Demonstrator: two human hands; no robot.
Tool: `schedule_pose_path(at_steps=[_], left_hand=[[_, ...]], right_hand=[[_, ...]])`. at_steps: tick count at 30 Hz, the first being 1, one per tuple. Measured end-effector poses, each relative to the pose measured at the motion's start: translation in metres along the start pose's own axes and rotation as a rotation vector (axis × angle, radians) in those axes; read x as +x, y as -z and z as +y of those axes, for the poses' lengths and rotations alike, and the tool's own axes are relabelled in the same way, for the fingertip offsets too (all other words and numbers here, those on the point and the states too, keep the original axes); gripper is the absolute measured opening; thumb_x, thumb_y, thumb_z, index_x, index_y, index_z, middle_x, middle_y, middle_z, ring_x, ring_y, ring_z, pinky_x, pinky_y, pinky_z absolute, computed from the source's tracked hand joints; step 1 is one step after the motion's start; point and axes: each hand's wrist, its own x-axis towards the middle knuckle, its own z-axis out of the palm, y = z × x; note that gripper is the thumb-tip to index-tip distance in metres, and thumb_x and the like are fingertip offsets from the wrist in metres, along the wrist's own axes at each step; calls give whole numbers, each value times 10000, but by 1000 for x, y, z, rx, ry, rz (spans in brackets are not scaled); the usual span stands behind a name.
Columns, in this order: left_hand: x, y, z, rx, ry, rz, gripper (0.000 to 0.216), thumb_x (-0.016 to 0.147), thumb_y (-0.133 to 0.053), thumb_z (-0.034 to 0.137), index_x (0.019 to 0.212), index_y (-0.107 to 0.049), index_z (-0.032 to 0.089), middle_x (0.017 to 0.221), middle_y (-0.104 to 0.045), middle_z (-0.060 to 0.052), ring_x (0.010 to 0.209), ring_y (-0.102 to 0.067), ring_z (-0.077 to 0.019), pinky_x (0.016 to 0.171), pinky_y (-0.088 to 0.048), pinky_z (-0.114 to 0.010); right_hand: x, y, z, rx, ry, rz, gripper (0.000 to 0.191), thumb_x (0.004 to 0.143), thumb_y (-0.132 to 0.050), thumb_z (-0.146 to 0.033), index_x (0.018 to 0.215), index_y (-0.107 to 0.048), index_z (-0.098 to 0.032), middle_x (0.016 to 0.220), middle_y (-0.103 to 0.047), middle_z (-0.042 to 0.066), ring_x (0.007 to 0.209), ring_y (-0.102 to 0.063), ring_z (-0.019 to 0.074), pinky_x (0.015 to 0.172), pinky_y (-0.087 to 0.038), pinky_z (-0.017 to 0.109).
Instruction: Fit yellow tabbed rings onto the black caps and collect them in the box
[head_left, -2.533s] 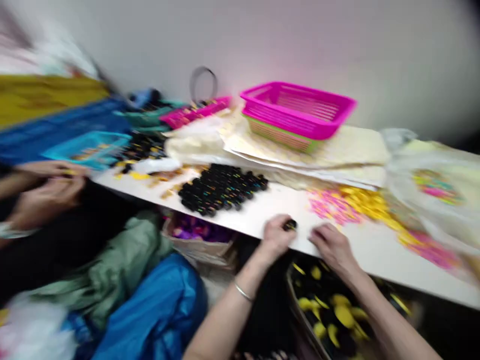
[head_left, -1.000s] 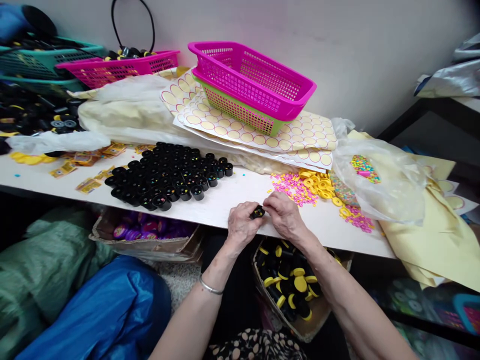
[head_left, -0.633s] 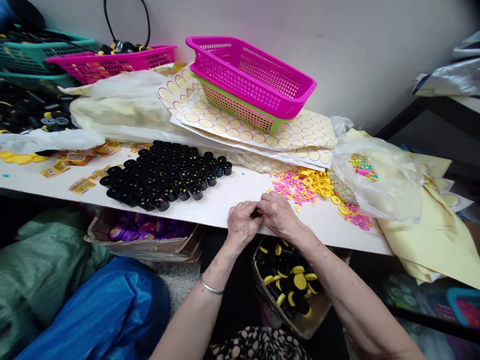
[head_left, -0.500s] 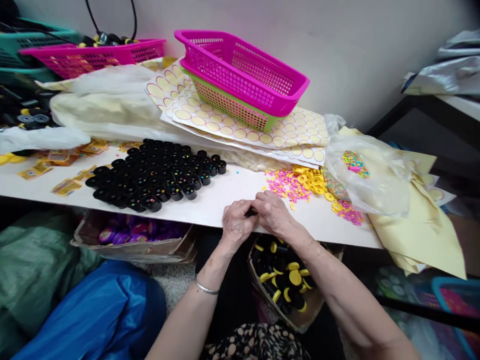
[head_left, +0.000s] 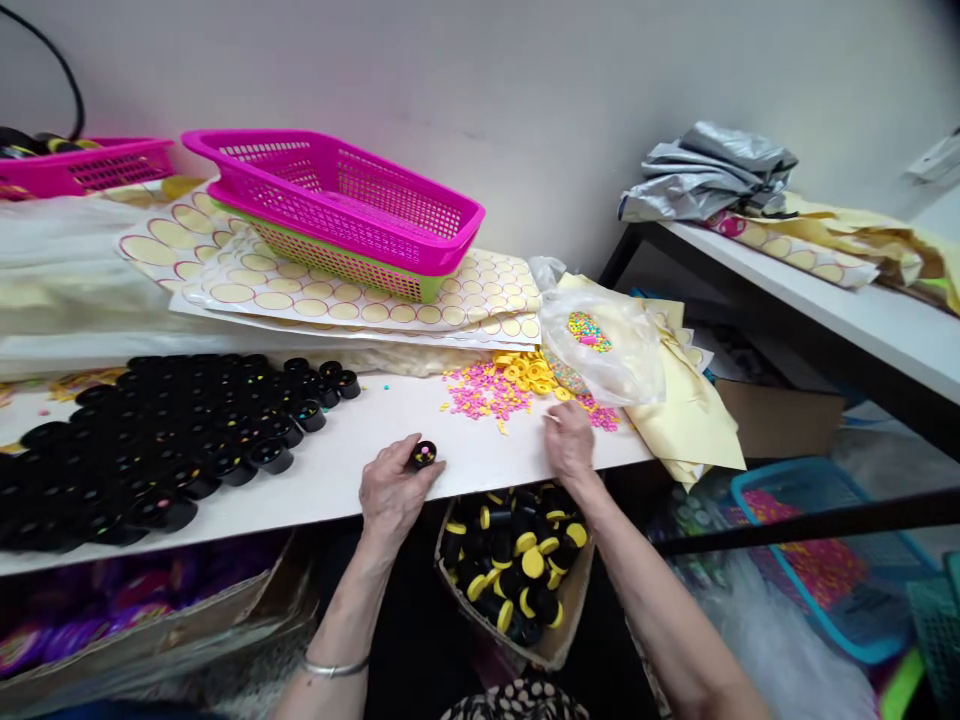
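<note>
My left hand [head_left: 390, 488] grips a small round black cup [head_left: 424, 454] between thumb and fingers, on the white table [head_left: 330, 462] near its front edge. The cup's open top faces up, with a pink bead and other small coloured bits inside. My right hand [head_left: 570, 440] is closed, its fingers curled together just in front of the yellow plastic caps [head_left: 531, 374]; whatever it holds, if anything, is hidden. Loose pink and yellow beads [head_left: 487, 392] lie left of it. At the left stand many similar black cups [head_left: 195, 430] in a close group.
Below the table edge sits a carton [head_left: 559, 650] of black cups with yellow caps. Behind are stacked pink and green baskets [head_left: 337, 215] on sticker sheets [head_left: 352, 315]. A clear bag [head_left: 630, 360] of coloured beads lies at the right, beside a shelf [head_left: 795, 275].
My hands were together at the table edge; now they are apart, the left with the black cup, the right near the yellow caps. The view has swung to the right.
</note>
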Motion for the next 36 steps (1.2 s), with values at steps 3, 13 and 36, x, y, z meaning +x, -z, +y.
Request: schedule_pose_path(at_steps=[3,13,36], left_hand=[[0,0,-1,-9,13,4,519,618,-701,416,1089,-607,219,1018,-658,-38,930,-609,-231,849,-473,-350],[-3,4,0,-110,55,-59,623,528,-770,303,1113,-589,187,1080,-612,-69,1013,-562,-227,926,-436,-387],[-50,40,80,-1149,769,-163,231,552,-769,263,589,-621,90,504,-515,21,409,-366,-14,369,-172,-156]], right_hand=[[13,14,43,-233,-93,52,243,816,-425,-196,934,-624,-122,955,-556,130,957,-452,237,809,-349,344],[36,14,57,-555,94,-174,258,809,-385,-156,878,-629,-108,956,-595,173,918,-495,281,749,-333,389],[-90,19,-91,1196,-138,-693,207,737,-631,-353,858,-618,-186,662,-532,-14,561,-450,101,524,-355,237]])
